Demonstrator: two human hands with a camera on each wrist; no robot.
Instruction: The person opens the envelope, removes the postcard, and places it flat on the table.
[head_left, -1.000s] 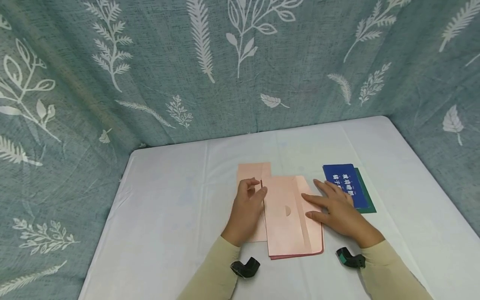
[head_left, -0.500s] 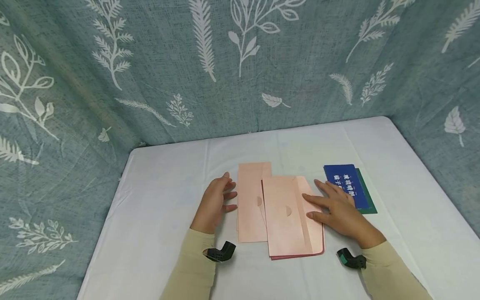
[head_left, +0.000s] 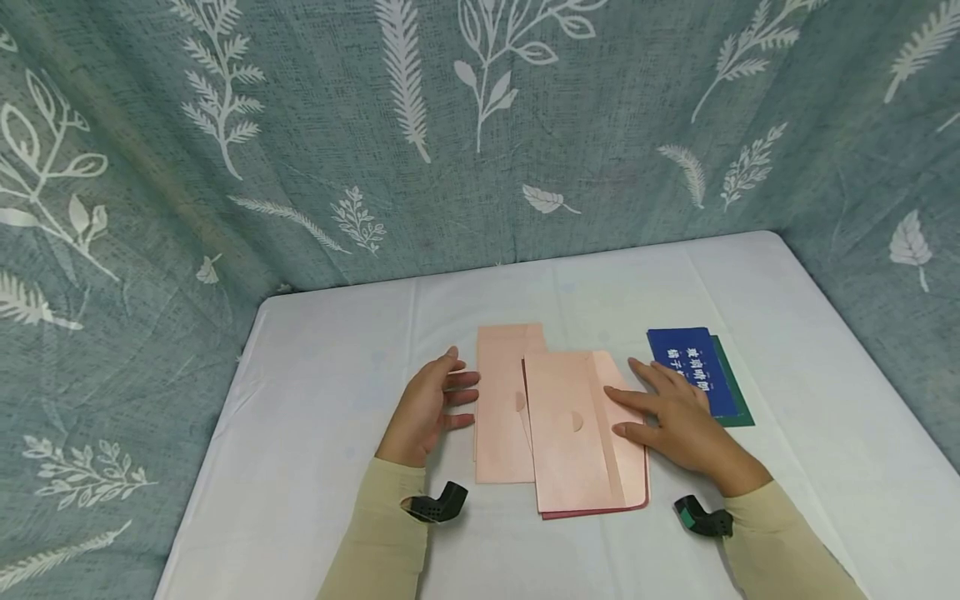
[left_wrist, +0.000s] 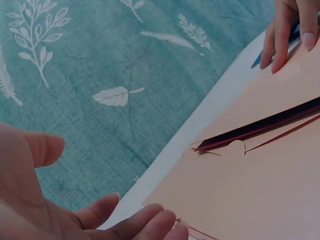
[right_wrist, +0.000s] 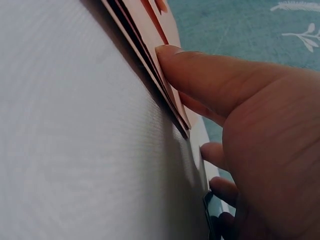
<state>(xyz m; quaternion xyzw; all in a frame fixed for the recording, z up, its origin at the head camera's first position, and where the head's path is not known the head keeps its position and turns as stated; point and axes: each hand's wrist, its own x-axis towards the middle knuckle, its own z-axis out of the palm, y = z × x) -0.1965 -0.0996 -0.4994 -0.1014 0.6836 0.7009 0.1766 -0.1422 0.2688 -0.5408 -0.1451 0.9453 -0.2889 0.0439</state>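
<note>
Two pale pink paper envelopes, each with a small half-round tab, lie overlapping on the table. The right envelope [head_left: 562, 475] covers the right edge of the left envelope [head_left: 501, 354], and a dark red layer shows under it. Beside the left envelope's outer edge is my left hand [head_left: 422, 408], holding nothing, fingers extended and fingertips right at the paper. My right hand [head_left: 678, 425] rests on the right envelope's flap side, thumb [right_wrist: 187, 62] and forefinger on the paper. Its other fingers overlap a blue card [head_left: 686, 340] with white characters.
A green card [head_left: 741, 410] sticks out from beneath the blue one. All lies on a white-covered table [head_left: 337, 358], with a leaf-patterned curtain [head_left: 315, 125] behind and at both sides. A black wrist camera [head_left: 437, 503] sits on the left sleeve, another on the right.
My left hand has moved left from the overlap of the envelopes to the left envelope's outer edge, uncovering its tab. The right hand has stayed in place.
</note>
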